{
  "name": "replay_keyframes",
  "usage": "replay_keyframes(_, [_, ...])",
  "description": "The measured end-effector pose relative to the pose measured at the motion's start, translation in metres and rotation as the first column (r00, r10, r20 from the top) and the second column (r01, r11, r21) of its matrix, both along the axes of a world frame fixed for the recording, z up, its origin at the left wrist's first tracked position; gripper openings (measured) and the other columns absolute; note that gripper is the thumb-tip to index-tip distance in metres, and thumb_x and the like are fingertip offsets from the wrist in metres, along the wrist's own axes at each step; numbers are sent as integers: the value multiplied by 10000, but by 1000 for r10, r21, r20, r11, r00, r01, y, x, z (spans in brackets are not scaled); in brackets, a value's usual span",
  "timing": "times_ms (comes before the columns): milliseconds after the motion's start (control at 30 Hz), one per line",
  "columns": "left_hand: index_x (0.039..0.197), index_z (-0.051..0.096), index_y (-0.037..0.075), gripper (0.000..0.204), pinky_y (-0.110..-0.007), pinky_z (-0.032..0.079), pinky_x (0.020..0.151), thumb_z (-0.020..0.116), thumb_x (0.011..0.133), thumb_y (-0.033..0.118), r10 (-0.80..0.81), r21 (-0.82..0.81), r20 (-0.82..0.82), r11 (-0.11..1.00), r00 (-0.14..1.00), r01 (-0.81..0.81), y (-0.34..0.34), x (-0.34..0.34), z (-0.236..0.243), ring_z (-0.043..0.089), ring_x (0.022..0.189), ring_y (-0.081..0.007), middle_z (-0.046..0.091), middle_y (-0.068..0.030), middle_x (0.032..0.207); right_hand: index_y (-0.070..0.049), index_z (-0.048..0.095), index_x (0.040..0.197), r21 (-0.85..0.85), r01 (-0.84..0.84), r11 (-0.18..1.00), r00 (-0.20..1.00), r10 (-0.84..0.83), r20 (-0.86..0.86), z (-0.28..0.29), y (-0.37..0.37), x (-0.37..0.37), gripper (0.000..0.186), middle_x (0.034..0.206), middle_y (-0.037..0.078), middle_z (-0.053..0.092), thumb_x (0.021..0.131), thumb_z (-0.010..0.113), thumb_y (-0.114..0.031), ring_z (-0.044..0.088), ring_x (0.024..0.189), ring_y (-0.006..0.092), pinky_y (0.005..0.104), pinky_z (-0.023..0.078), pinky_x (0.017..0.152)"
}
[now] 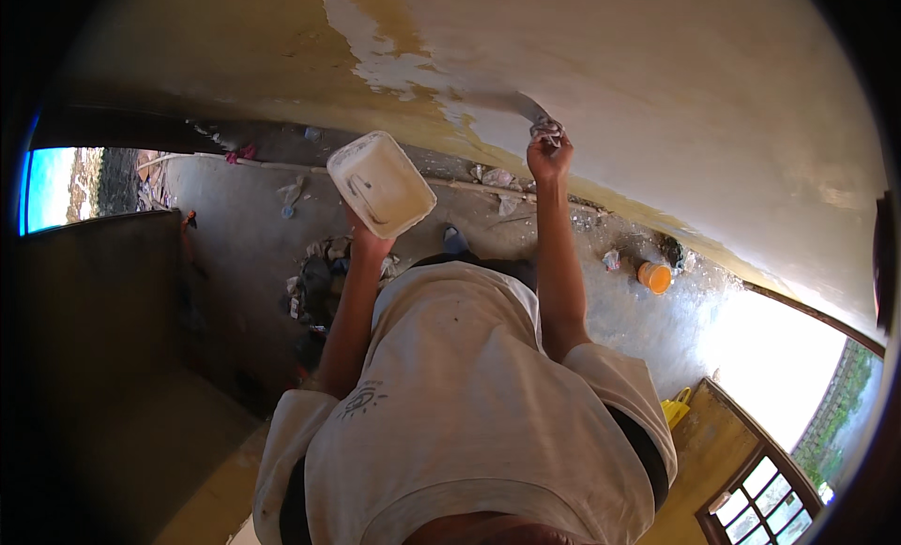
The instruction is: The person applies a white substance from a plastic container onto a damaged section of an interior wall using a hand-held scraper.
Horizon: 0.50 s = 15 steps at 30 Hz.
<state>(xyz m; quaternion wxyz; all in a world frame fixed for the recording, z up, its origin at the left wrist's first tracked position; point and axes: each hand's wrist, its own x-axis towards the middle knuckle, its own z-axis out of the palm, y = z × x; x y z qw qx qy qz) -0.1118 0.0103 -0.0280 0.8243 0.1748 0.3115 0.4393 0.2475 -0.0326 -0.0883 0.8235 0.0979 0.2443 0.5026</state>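
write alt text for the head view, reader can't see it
A person's right hand holds a putty knife at a wall where a smooth pale coat meets patchy yellow. The left hand holds a white plastic tub. Below, an orange bucket and crumpled plastic sit on the grey floor.

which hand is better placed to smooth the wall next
Likely the right hand: it holds a flat blade at the wall, while the left hand is occupied holding the pale tub.
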Motion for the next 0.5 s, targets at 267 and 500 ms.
replay_keyframes(267, [1422, 409, 179, 641, -522, 408, 1046, 452, 934, 592, -76, -73, 130, 994, 989, 86, 2, 41, -10, 496, 1262, -276, 505, -44, 1386, 85, 554, 997, -365, 159, 917, 955, -48, 294, 6, -74, -14, 160, 861, 124, 600, 892, 485, -13, 581, 696, 179, 234, 535, 616])
replay_keyframes(500, [1430, 390, 195, 670, -512, 425, 1032, 447, 922, 629, -65, -74, 14, 995, 998, 66, 1, 26, -8, 494, 1259, -280, 483, -34, 1400, 27, 567, 933, -428, -163, 889, 938, 274, 212, -63, 30, -76, 144, 885, 133, 637, 912, 486, -90, 627, 780, 216, 289, 536, 674])
